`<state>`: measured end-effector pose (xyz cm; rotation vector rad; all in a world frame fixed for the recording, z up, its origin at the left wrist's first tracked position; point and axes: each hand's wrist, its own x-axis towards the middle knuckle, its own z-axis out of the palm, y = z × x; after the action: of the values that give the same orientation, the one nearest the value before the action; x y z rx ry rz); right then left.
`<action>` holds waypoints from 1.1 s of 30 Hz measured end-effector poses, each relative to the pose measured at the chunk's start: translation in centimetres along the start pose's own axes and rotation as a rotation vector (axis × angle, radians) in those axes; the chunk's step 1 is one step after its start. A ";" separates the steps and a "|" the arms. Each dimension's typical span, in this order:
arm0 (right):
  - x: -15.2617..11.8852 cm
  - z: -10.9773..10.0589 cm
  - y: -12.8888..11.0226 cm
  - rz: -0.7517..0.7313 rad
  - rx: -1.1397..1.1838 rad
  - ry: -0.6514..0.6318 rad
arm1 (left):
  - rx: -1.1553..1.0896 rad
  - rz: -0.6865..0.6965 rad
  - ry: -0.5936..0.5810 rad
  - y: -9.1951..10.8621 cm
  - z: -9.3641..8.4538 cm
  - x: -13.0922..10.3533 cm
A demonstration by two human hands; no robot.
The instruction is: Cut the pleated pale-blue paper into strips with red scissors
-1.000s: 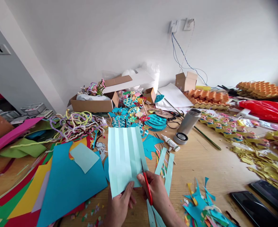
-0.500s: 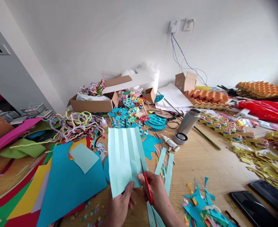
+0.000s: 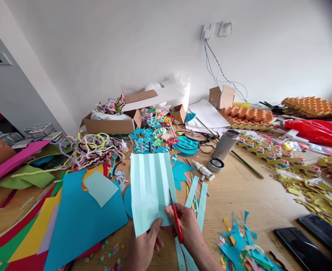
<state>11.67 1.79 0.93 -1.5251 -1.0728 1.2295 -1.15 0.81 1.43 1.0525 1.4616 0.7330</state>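
Note:
A pale mint sheet of paper (image 3: 150,188) with lengthwise fold lines is held up in front of me. My left hand (image 3: 147,242) pinches its bottom edge, thumb on the front. Red-handled scissors (image 3: 177,222) are in my right hand (image 3: 187,227), their blades lying over the right-hand part of the sheet and pointing away from me. How far the blades are parted I cannot tell. Mint paper strips (image 3: 202,205) lie on the table just right of the sheet, and more lie beneath my right wrist.
Blue card (image 3: 83,222) and coloured sheets spread to the left. A glue bottle (image 3: 204,170) and a steel flask (image 3: 225,145) stand or lie beyond my right hand. Blue scraps (image 3: 236,241) and two phones (image 3: 301,246) are at lower right. Egg trays (image 3: 247,116) sit farther back.
The mint sheet has shifted slightly to the right, with the scissors' blades moving along with it. Both hands keep their hold, and the things on the table stay put.

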 end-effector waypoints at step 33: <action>-0.1 -0.2 -0.4 -0.029 0.005 0.021 | -0.029 0.001 0.028 -0.7 0.3 0.2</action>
<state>11.82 1.79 1.34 -1.5099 -1.0741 1.1933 -0.95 0.66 0.71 1.0246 1.4696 0.7707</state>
